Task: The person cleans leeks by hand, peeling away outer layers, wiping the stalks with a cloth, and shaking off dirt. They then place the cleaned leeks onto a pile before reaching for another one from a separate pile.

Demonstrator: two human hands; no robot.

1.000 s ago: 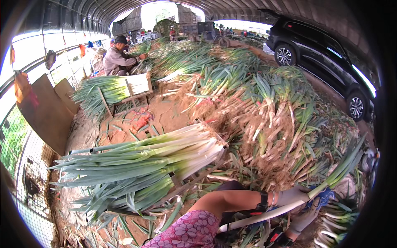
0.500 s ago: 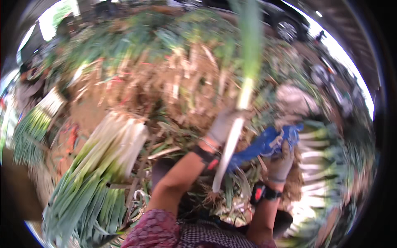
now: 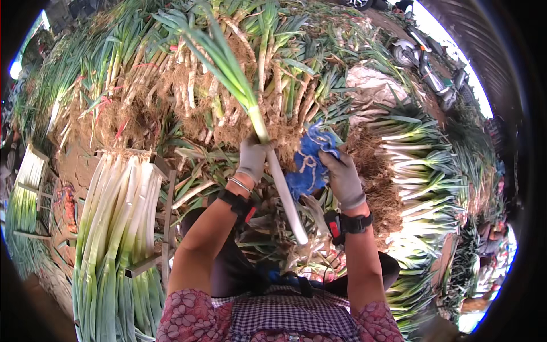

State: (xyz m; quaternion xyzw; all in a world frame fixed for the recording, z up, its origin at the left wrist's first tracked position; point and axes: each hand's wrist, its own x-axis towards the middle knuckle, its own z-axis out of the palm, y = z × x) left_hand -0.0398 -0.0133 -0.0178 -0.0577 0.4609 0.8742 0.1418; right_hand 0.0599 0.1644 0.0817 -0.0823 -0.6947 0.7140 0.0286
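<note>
My gloved left hand (image 3: 253, 158) is closed around the shaft of a large green onion (image 3: 282, 196). The onion slants, its green leaves reaching to the upper left and its white root end down to the right, above my lap. In my gloved right hand (image 3: 343, 179) is a crumpled blue cloth (image 3: 309, 165) with pale markings, pinched between thumb and fingers just right of the onion's shaft. Cloth and onion appear apart. Both wrists wear black straps with a red part.
To the left, a bundle of cleaned green onions (image 3: 117, 211) lies on a metal frame (image 3: 167, 216). Untrimmed onions with dirty roots (image 3: 191, 94) are heaped ahead. A row of white-stemmed onions (image 3: 419, 171) lies at the right, beside a pale sack (image 3: 370, 85).
The view has swung, shifting the scene. The onion has turned from leaning right to leaning left at its leafy end. The blue cloth has come away from the shaft.
</note>
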